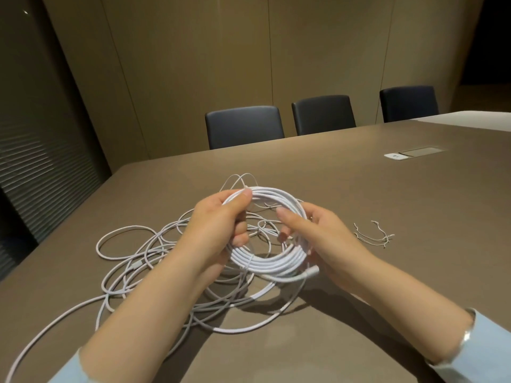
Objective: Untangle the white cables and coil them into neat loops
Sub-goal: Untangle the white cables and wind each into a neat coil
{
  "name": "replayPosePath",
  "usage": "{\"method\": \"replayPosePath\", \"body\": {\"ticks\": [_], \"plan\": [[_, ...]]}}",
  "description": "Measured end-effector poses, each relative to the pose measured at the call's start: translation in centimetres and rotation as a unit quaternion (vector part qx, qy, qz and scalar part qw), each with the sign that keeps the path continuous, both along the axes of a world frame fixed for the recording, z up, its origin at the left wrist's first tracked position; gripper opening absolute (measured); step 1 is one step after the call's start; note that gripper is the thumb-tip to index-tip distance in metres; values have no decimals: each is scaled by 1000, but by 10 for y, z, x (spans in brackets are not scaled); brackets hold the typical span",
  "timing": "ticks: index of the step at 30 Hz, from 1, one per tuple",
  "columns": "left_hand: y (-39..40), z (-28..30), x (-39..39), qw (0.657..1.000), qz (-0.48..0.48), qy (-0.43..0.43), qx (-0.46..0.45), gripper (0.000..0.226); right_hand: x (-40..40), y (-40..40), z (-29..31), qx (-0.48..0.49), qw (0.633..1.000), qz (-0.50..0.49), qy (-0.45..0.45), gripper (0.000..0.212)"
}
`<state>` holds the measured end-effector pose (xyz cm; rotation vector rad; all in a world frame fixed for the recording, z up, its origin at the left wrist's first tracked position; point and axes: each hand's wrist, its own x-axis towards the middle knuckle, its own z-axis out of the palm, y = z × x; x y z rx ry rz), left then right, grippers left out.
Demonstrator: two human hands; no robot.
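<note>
Holding a wound coil of white cable (265, 261) above the brown worktop (359, 194), both hands are raised at the centre of the view. Left hand (218, 225): grip clamped on the coil's left side, thumb lying over the top strands, fingers curled through the middle. Right hand (318, 233): grip clamped on the coil's right side, thumb pressing the inner edge, fingers wrapped behind. A plug end (309, 273) juts out at the coil's lower right, just beside the right palm. Beneath and to the left of the coil, a loose tangle of white cables (143, 261) lies spread on the worktop, one strand running off toward the lower left corner. Right of the hands, well apart from the coil, thin twist ties (373, 233) lie on the surface. A socket panel (412, 153) is set into the worktop farther back. Three dark chairs (244, 127) stand along the far edge. Pale blue sleeves (486, 352) cover both forearms.
</note>
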<state>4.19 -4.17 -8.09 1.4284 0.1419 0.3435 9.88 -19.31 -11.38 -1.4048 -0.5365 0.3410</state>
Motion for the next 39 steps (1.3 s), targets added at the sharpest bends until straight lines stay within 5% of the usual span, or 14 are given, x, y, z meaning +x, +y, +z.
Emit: {"method": "replayPosePath", "body": {"ticks": [6,11,19,23,31,39], "plan": [[13,-6,10,981,108,-58,-150,21,6,-1,0,14,991,5,131,68],[-1,-15,18,966,119,-45,-224,18,-3,7,-5,-2,992,55,116,53],[-52,-31,50,992,122,17,-17,19,37,-3,-18,-86,977,-192,-36,10],[-68,-38,82,975,193,56,99,26,55,-10,-20,-123,956,-248,-97,12],[-92,-38,125,980,109,101,130,59,120,-48,-25,-75,947,-313,16,11],[-84,-40,126,981,101,89,137,25,183,-87,-30,-136,919,-361,79,13]]}}
